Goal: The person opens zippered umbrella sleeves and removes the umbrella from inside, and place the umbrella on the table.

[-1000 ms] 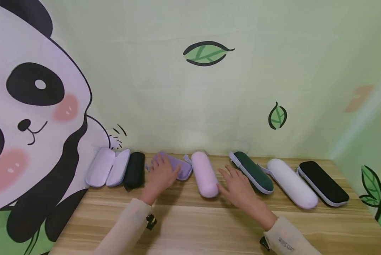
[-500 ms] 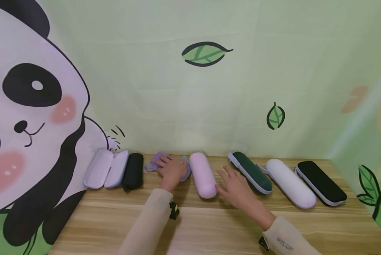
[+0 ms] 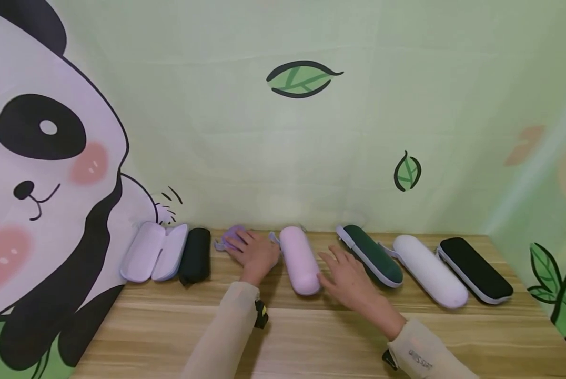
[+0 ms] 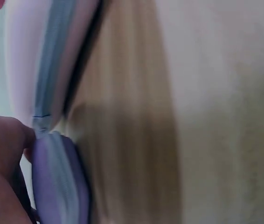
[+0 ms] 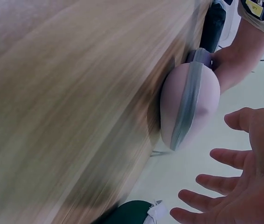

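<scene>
My left hand (image 3: 259, 253) lies over a purple zip case (image 3: 234, 236), its fingers spread across the top and hiding much of it. In the left wrist view, the thumb sits by the end of the purple case (image 4: 57, 179), close to the zip of a pink case (image 4: 27, 56). That pink glasses case (image 3: 300, 260) lies just right of my left hand. Between the pink case and a dark green case (image 3: 375, 255) is my right hand (image 3: 346, 279), holding nothing. The right wrist view shows its fingers (image 5: 216, 184) spread apart, away from the pink case.
A case lying unfolded (image 3: 143, 252) and a black case (image 3: 195, 255) are at the left. To the right lie a white case (image 3: 430, 271) and another black case (image 3: 474, 268). The row runs along the back of the wooden table (image 3: 283, 337), before a printed cloth (image 3: 216, 131).
My left hand has slid right along the purple case, covering its right end. The right hand keeps nearly the same place. The whole view has shifted slightly.
</scene>
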Available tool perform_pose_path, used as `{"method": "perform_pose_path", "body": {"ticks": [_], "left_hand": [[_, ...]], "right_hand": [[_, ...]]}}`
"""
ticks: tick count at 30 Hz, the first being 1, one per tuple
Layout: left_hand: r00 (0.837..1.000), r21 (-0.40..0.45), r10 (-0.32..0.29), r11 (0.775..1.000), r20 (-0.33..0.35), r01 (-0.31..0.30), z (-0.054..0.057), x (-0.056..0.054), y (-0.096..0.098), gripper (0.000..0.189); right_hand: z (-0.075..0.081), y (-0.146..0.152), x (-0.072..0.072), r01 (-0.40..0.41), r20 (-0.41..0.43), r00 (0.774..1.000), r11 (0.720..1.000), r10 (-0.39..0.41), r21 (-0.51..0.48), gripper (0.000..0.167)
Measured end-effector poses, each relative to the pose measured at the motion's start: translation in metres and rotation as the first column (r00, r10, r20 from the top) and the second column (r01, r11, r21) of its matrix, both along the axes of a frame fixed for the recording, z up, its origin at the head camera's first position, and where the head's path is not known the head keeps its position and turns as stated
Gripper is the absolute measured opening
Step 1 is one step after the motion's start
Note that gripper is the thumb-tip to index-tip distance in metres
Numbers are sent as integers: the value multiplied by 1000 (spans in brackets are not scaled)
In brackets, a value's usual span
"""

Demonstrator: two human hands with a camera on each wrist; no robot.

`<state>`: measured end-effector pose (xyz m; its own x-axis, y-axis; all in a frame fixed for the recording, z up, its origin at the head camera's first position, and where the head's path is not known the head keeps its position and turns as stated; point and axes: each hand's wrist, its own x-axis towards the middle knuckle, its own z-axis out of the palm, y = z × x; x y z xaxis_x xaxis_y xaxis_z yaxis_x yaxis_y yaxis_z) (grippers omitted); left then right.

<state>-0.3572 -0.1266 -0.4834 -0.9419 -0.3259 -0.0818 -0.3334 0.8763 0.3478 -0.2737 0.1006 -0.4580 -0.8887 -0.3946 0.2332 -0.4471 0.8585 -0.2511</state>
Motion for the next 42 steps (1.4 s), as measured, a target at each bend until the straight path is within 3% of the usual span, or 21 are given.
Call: {"method": "perform_pose_path", "body": {"ticks": [8,19,27,31,36,42], "left_hand": [[1000,-62,-11,998,-10,11,-12,-1,-2,91],[998,-69,-53,996,-17,52,-17,-1,-2,92],[991,-72,-130,989,-41,127,-18,10,-15,97],[974,-85,-220,973,-45,216,-20,17,-28,97],[940,-120,-338,936,-34,332,-23,27,-37,95],[912,-144,-408,906,-43,398,-23,40,-44,93]], "right_hand": [[0,2,-1,11,-10,1000,1000,-11,2,51],[0,7,-2,8,-6,1000,1000,-8,-22,50],[2,6,-3,-16,-12,1000,999,16,-38,51],[7,1,-3,-24,-20,1000,999,23,-43,52],[9,-1,-2,-24,-18,1000,999,24,-42,52],[8,-4,-1,-22,6,1000,999,22,-45,52]]}}
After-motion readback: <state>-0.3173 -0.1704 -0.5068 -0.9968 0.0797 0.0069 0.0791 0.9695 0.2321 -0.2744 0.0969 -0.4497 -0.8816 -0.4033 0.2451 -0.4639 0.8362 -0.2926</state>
